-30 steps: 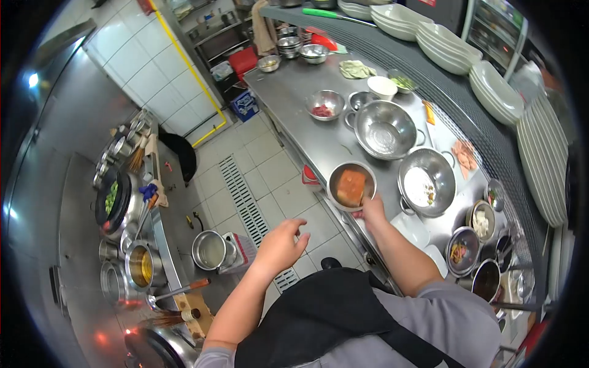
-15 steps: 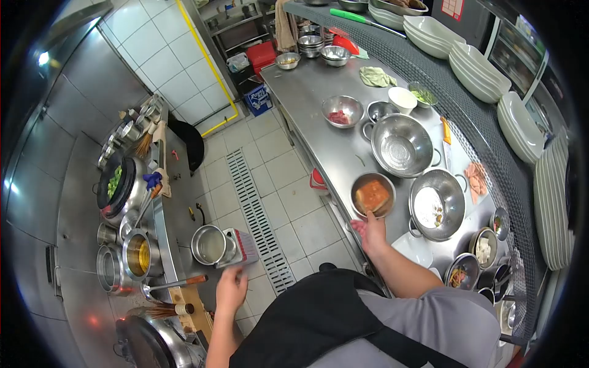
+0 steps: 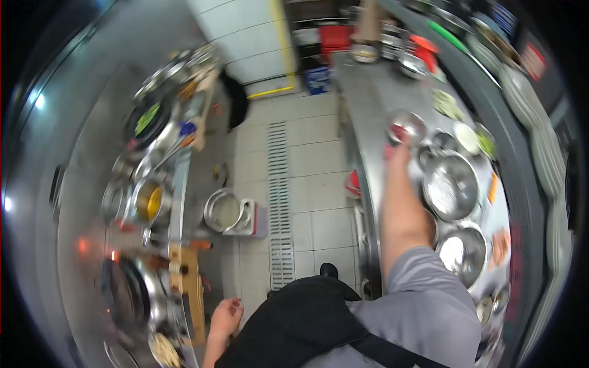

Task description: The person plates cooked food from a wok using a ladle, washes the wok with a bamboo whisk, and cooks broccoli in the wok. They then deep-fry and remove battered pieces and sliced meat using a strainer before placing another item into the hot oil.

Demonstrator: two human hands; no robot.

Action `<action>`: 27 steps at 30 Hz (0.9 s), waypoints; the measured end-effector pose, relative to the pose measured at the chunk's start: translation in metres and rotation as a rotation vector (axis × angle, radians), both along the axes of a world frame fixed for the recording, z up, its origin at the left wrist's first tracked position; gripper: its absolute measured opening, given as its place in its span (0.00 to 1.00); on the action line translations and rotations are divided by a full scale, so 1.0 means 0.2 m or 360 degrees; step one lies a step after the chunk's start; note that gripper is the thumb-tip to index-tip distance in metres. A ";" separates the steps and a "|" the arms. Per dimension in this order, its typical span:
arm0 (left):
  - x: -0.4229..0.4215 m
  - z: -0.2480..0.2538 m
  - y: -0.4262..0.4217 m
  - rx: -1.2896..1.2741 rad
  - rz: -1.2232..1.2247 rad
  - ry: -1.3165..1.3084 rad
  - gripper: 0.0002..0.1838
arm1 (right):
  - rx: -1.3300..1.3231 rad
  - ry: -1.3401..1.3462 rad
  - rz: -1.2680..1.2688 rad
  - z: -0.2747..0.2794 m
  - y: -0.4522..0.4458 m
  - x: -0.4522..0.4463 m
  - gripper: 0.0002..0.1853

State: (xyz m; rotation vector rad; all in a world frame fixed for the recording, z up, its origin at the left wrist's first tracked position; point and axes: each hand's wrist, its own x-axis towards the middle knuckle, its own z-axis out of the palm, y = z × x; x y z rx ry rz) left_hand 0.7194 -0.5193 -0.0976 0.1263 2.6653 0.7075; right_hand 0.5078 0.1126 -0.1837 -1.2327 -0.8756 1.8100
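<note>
My right hand (image 3: 397, 153) is stretched out over the steel counter, at the near rim of a metal bowl (image 3: 417, 124) with red raw meat (image 3: 400, 132) inside. Its thumb lies at the rim and the fingers are at the outer side; motion blurs them. My forearm covers most of another bowl, whose edge barely shows beside it. To the right of the arm stand a large metal colander (image 3: 451, 187) and a second one (image 3: 461, 254) nearer me. Low on the left, my left hand (image 3: 227, 316) hangs with fingers curled, nothing visible in it.
Left is a stove line with a wok of greens (image 3: 147, 119), a pot with yellow contents (image 3: 147, 201) and a dark wok (image 3: 126, 294). A pot (image 3: 223, 210) stands on a tin by the floor drain (image 3: 281, 245). Stacked white plates (image 3: 534, 116) line the right shelf.
My right hand has left the bowl with the orange-red slab and reached forward to the bowl of meat. My view has swung, shifting the counter rightward. My left hand has dropped lower.
</note>
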 end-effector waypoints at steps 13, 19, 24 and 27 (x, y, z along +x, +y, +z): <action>0.25 -0.04 -0.10 0.0446 0.0921 0.0046 0.19 | 0.0651 -0.0469 0.2123 -0.05 -1.33 0.01 0.12; 0.24 -0.09 -0.33 0.0792 0.1548 0.0352 0.18 | 0.0840 -0.0276 0.4014 0.22 -2.61 0.25 0.17; 0.63 -0.14 -0.63 0.0826 0.2014 0.0636 0.14 | 0.0222 -0.0134 0.4781 0.30 -3.24 0.33 0.21; 0.91 -0.06 -0.69 0.0978 0.2454 0.0592 0.14 | -0.0699 -0.0425 0.4349 0.11 -3.63 0.42 0.39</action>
